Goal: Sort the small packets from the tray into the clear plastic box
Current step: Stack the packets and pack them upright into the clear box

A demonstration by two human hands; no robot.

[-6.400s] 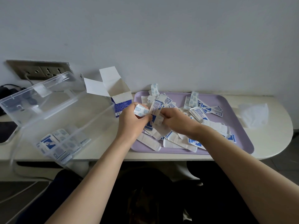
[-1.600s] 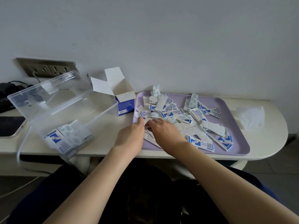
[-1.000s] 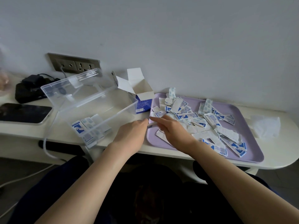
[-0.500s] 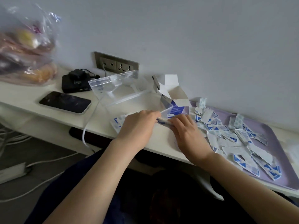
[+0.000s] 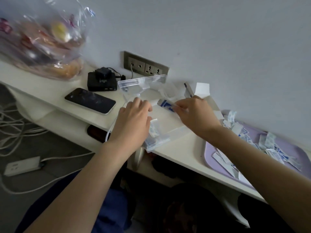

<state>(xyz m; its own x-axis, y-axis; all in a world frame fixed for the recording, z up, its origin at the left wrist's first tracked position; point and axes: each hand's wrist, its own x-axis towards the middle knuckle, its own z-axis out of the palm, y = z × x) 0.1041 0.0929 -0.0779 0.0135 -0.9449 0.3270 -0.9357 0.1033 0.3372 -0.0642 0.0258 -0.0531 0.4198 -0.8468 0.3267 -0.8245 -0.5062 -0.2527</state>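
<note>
At frame centre, the right hand (image 5: 196,115) pinches a blue-white packet (image 5: 166,104) over the clear box (image 5: 175,130); the left hand (image 5: 133,118), open, hides stacked packets (image 5: 154,132) inside.

Blue-white packet (image 5: 166,105) above clear box (image 5: 175,130)

Both forearms are bare to the elbow with no sleeves, watch or rings showing on the hands, and dark blue clothing (image 5: 114,204) covers the lap.
</note>
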